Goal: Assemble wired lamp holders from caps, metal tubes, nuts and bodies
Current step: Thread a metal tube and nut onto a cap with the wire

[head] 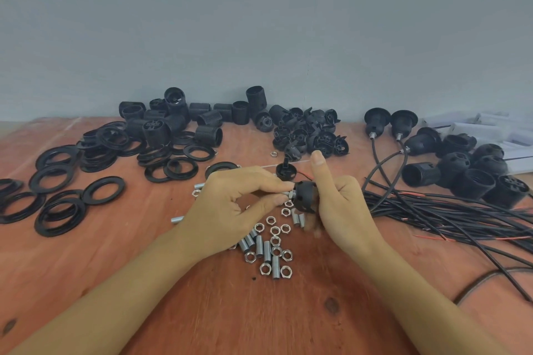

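While the reddish wooden counter (202,311) runs across the whole scene, its far left is strewn with flat black rings (57,181), some stacked and some lying singly. Just right of them, against the grey wall, sits a heap of threaded black bodies (173,121). The left hand (230,204) comes in from below, its thumb and forefinger pinched on a silvery metal tube (290,194) at the neck of a black cap (305,196); whether a nut sits on that tube I cannot tell. Under the hands, loose nuts (275,230) and short threaded tubes (266,249) lie scattered on the counter. A single cap (286,171) rests on the counter just behind the held one, and a pile of caps (308,132) lies farther back near the wall. The right hand (343,204) grips the black cap from the right, raised off the counter, its thumb sticking straight up and its lower fingers blurred. A thin red wire (306,175) shows just above that cap. Right of the hands, a bundle of black cables (447,213) fans over the counter, with red strands showing among them. Behind the bundle sit assembled lamp holders (467,170), two of them with cables attached. White boxes (490,127) line the far right by the wall.
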